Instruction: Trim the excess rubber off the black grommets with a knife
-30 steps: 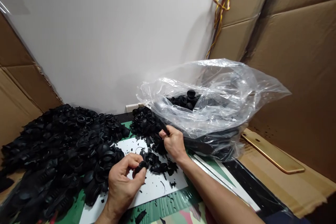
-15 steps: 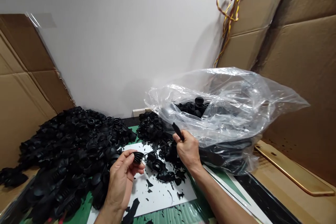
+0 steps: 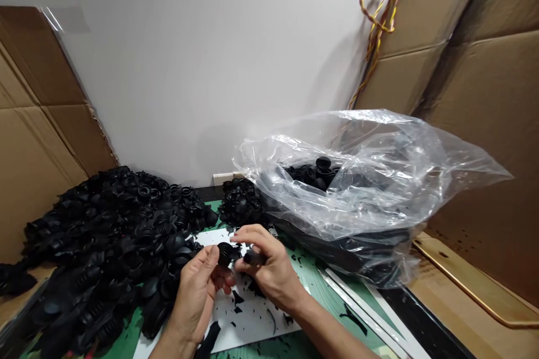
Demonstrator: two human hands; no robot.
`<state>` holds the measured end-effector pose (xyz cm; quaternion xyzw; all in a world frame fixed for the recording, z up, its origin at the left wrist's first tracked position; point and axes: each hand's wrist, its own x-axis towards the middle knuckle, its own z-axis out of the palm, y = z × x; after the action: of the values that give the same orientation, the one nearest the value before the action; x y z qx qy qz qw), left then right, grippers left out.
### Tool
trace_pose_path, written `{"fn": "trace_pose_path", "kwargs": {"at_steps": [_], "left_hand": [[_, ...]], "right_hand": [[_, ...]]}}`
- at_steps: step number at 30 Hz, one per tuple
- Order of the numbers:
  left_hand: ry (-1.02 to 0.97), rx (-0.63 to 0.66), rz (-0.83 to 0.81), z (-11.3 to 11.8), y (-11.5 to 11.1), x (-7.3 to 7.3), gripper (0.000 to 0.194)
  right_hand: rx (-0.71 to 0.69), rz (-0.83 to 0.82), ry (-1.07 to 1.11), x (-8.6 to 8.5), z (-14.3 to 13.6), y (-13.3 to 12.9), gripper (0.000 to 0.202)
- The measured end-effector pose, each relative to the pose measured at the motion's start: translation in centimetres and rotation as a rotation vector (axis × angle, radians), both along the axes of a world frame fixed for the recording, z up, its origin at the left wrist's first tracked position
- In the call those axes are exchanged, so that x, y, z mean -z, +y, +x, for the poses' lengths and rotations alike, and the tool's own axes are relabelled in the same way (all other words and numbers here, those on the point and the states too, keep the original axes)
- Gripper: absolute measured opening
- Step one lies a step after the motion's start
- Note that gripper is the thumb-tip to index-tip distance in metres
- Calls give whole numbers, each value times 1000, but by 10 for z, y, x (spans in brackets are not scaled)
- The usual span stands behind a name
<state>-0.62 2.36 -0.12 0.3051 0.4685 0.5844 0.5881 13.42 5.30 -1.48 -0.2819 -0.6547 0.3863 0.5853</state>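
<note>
Between its thumb and fingers my left hand (image 3: 197, 286) pinches a ribbed black rubber part (image 3: 225, 254). Close on its right, my right hand (image 3: 269, 269) is curled round a dark object (image 3: 255, 258), mostly hidden by the fingers, with its index finger reaching toward the ribbed part. Whether that finger touches the part is unclear. Both hands are above a white sheet (image 3: 248, 322) strewn with black scraps.
A large heap of black rubber parts (image 3: 113, 235) lies left, a smaller pile (image 3: 240, 202) behind the hands. A clear plastic bag (image 3: 370, 202) holding black parts stands right. Cardboard walls (image 3: 497, 123) flank the green mat (image 3: 324, 291).
My right hand has moved left and down from beside the bag to the ribbed part, the dark object still in it. My left hand keeps its hold. The view has shifted slightly.
</note>
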Motion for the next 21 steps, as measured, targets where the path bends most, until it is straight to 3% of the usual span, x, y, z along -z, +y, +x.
{"fn": "trace_pose_path", "kwargs": {"at_steps": [4, 9, 15, 17, 18, 19, 21], "left_hand": [[57, 70, -32, 2, -1, 5, 45], [67, 95, -23, 5, -2, 6, 43], [183, -52, 60, 10, -4, 8, 31], [281, -48, 104, 16, -12, 10, 26], [333, 45, 83, 19, -17, 11, 24], [345, 91, 98, 22, -21, 11, 22], [286, 147, 102, 25, -24, 11, 23]], "right_hand": [[78, 91, -12, 1, -10, -4, 8], [153, 67, -82, 4, -10, -4, 17], [176, -121, -148, 2, -11, -1, 20], [261, -225, -140, 1, -4, 9, 18], [352, -260, -133, 0, 2, 17, 17], [502, -301, -114, 0, 10, 24, 17], [602, -321, -104, 1, 23, 36, 15]]}}
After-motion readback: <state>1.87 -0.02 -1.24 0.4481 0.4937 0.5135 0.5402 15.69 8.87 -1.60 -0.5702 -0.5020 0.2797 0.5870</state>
